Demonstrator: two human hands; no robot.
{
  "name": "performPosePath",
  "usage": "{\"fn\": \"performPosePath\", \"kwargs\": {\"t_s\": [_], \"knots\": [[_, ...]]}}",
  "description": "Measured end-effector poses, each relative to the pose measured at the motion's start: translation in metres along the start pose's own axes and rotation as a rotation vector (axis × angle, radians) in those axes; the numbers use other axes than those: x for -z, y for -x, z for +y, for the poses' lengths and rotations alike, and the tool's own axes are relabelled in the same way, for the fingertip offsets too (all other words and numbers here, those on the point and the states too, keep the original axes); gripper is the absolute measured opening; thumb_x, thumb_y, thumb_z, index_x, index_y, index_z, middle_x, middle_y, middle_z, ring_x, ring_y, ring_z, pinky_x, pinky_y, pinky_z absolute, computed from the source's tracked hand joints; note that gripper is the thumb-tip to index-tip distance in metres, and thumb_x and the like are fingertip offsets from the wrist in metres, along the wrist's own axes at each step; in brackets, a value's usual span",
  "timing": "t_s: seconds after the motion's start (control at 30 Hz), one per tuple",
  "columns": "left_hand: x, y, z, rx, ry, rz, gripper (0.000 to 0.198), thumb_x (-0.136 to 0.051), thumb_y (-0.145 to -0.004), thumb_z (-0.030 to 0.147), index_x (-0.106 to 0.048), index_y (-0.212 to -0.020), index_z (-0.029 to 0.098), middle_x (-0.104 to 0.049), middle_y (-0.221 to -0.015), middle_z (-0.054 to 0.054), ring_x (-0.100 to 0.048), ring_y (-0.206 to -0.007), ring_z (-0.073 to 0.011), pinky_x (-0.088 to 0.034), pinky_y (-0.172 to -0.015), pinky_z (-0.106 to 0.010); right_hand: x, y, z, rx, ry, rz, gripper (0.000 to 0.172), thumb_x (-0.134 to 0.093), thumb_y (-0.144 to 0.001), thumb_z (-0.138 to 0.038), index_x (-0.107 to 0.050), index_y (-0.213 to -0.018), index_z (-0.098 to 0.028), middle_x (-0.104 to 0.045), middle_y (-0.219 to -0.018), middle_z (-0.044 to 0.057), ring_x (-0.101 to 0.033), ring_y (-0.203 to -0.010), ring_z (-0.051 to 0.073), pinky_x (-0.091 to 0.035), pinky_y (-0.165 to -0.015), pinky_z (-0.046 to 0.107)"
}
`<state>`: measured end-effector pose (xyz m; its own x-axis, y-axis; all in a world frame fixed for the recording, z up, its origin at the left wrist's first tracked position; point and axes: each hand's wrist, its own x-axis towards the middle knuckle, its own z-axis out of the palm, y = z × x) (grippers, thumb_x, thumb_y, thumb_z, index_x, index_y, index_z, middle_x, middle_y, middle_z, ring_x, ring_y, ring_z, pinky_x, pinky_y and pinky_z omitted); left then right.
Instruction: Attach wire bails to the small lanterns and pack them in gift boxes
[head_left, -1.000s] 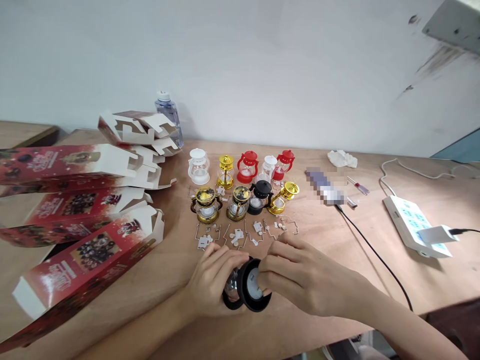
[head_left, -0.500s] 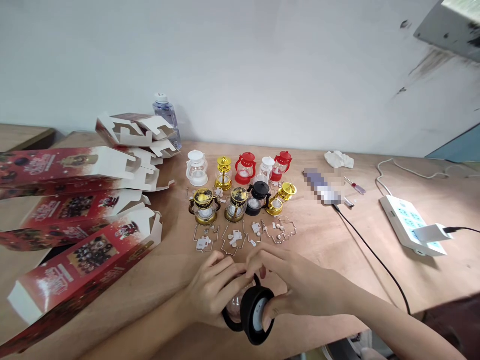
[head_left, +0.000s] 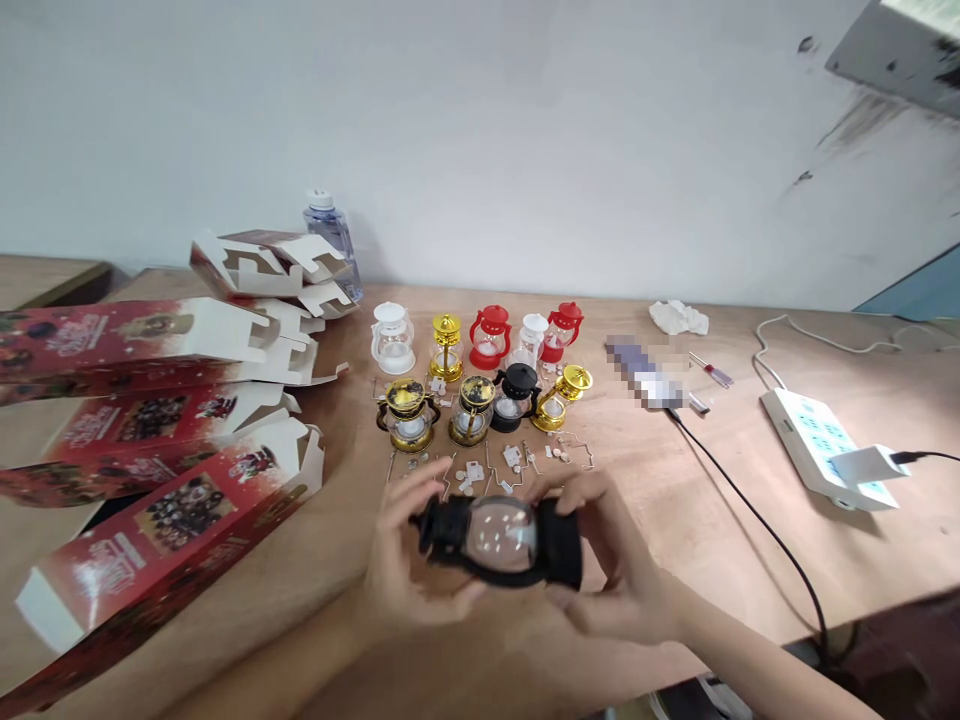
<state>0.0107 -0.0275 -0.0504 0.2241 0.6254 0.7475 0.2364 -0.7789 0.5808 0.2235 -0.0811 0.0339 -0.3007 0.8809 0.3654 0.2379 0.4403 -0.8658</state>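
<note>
A small black lantern [head_left: 501,538] with a clear globe lies sideways between my hands, just above the table's front part. My left hand [head_left: 395,565] is curled round its top end at the left. At the right, my right hand [head_left: 622,565] grips the wide black base between thumb and fingers. Beyond the hands stand several small lanterns in two rows, among them a black lantern [head_left: 515,397], a white lantern [head_left: 393,338], a red lantern [head_left: 490,337] and a gold lantern [head_left: 447,347]. Bent wires and small white pieces [head_left: 473,471] lie before them, partly hidden by my hands.
Red printed boxes [head_left: 180,510] are piled at the left, with a water bottle [head_left: 330,235] behind them. To the right lie crumpled tissue [head_left: 678,318], a blurred-out phone-like object [head_left: 646,375] on a black cable, a screwdriver [head_left: 718,375] and a power strip [head_left: 821,445].
The black lantern has turned from base toward me to lying sideways, base to the right. My left hand has shifted to its top end, my right hand to the outside of the base.
</note>
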Motion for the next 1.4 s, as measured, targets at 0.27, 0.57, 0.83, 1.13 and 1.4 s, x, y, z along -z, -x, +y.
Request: {"fn": "performPosePath", "kwargs": {"t_s": [0.27, 0.57, 0.83, 1.13, 1.4], "knots": [[0.004, -0.010, -0.001, -0.076, 0.167, -0.223, 0.072, -0.044, -0.082, 0.067, -0.044, -0.134, 0.018, -0.059, -0.122, -0.017, -0.060, -0.105, -0.0358, -0.051, -0.086, -0.054, -0.042, 0.011, 0.020, -0.364, -0.527, 0.011, 0.058, -0.070, -0.069, -0.065, -0.033, -0.096, -0.029, -0.050, -0.106, 0.003, -0.056, -0.090, 0.016, -0.049, -0.073, 0.027], [0.004, -0.011, 0.008, 0.182, 0.315, -0.234, 0.045, -0.066, -0.077, 0.032, -0.051, -0.119, 0.023, -0.064, -0.107, -0.011, -0.066, -0.095, -0.0272, -0.057, -0.079, -0.044, 0.013, 0.000, 0.041, -0.192, 0.204, 0.299, 0.016, -0.049, -0.095, -0.037, -0.055, -0.099, -0.022, -0.062, -0.097, 0.007, -0.060, -0.093, 0.020, -0.050, -0.083, 0.037], [0.007, -0.020, 0.009, 0.131, 0.167, -0.261, 0.052, -0.067, -0.076, 0.023, -0.051, -0.125, 0.024, -0.056, -0.106, -0.008, -0.060, -0.092, -0.0200, -0.054, -0.078, -0.033, 0.074, 0.000, 0.096, -0.526, 0.774, 0.193, 0.018, -0.054, -0.086, -0.035, -0.063, -0.089, -0.020, -0.059, -0.102, 0.010, -0.058, -0.079, 0.021, -0.048, -0.072, 0.039], [0.006, -0.016, 0.007, 0.584, 0.362, -0.296, 0.045, -0.070, -0.075, 0.030, -0.046, -0.113, 0.021, -0.063, -0.107, -0.007, -0.063, -0.099, -0.0214, -0.050, -0.087, -0.032, 0.077, 0.006, 0.095, -0.311, 0.557, 0.328, 0.016, -0.046, -0.092, -0.032, -0.057, -0.085, -0.022, -0.064, -0.083, 0.004, -0.060, -0.079, 0.020, -0.048, -0.071, 0.034], [0.008, -0.023, 0.001, 0.726, 0.571, -0.314, 0.046, -0.070, -0.075, 0.044, -0.060, -0.114, 0.020, -0.070, -0.107, -0.006, -0.063, -0.103, -0.0259, -0.049, -0.089, -0.034, 0.032, -0.007, 0.066, -0.098, 0.033, 0.374, 0.014, -0.051, -0.095, -0.035, -0.051, -0.087, -0.023, -0.054, -0.068, -0.003, -0.053, -0.060, 0.011, -0.045, -0.057, 0.024]]}}
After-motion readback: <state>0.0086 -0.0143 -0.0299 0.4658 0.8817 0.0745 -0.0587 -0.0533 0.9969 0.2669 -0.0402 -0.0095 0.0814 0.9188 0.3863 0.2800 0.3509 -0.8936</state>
